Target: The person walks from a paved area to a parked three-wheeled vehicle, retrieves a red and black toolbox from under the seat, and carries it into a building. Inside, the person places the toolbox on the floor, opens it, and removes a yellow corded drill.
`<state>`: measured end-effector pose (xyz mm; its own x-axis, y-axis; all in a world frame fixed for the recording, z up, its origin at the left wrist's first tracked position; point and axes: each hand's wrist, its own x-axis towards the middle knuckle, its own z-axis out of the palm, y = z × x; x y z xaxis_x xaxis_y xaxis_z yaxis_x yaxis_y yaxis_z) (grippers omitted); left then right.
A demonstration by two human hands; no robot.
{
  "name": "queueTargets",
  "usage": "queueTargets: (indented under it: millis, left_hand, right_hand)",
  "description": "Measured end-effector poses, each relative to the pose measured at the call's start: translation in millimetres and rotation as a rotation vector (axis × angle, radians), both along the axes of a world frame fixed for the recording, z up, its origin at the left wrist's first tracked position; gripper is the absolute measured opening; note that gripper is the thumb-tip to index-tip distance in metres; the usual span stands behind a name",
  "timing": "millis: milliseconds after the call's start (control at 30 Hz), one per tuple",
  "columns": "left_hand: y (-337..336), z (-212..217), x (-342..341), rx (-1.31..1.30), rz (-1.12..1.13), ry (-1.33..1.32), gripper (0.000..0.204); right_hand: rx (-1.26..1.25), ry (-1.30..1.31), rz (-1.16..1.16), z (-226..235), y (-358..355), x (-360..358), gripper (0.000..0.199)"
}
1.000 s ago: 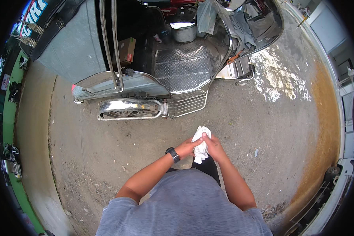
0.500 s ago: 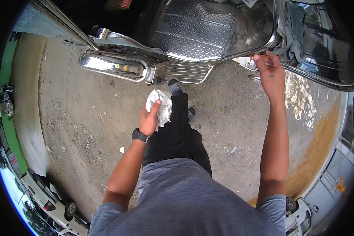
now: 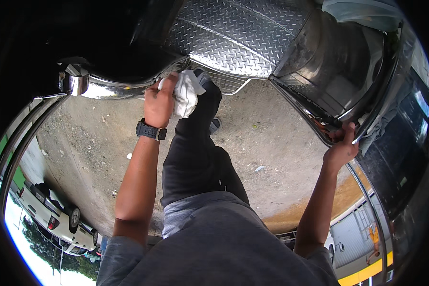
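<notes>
Your left hand is closed around a white rag, fingers curled over its bunched upper part; the loose end hangs out to the right of your fist. The rag sits just below the chrome edge of the vehicle's body, and your knuckles are touching or nearly touching that edge; which one is hard to tell. Just above the rag lies the diamond-plate floor, and a small wire grille shows just right of the rag. A black watch wraps the wrist below your fist.

Your right hand is well apart from the rag, far to the right. Its fingers hook up over the lower rim of the dark panel, thumb raised beside it, so the hand is clamped on that rim.

Between your two hands your dark-trousered leg reaches forward, the shoe planted on the gritty ground just below the rag.
</notes>
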<state>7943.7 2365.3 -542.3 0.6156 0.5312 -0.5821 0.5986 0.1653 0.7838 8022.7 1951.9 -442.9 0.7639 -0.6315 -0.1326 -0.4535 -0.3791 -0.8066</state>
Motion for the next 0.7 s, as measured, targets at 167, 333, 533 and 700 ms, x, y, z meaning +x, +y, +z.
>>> queueTargets:
  millis: [167, 333, 533, 700]
  left_hand:
    - [-5.1, -40.5, 108.6, 0.439, -0.799, -0.026, 0.034]
    - [-14.6, -40.4, 157.2, 0.069, -0.533, 0.049, 0.033]
    - [99.9, -35.4, 241.3, 0.053, -0.079, -0.1, 0.019]
    - [285.8, 11.8, 276.5, 0.656, -0.019, -0.127, 0.034]
  right_hand:
    - [0.042, 0.025, 0.02, 3.7, 4.9, 2.9, 0.029]
    - [0.058, 0.07, -0.026, 7.0, 6.9, 4.3, 0.022]
    - [0.024, 0.116, 0.043, 15.2, 9.8, 7.1, 0.022]
    - [0.031, 0.103, 0.03, 8.9, 6.5, 3.8, 0.023]
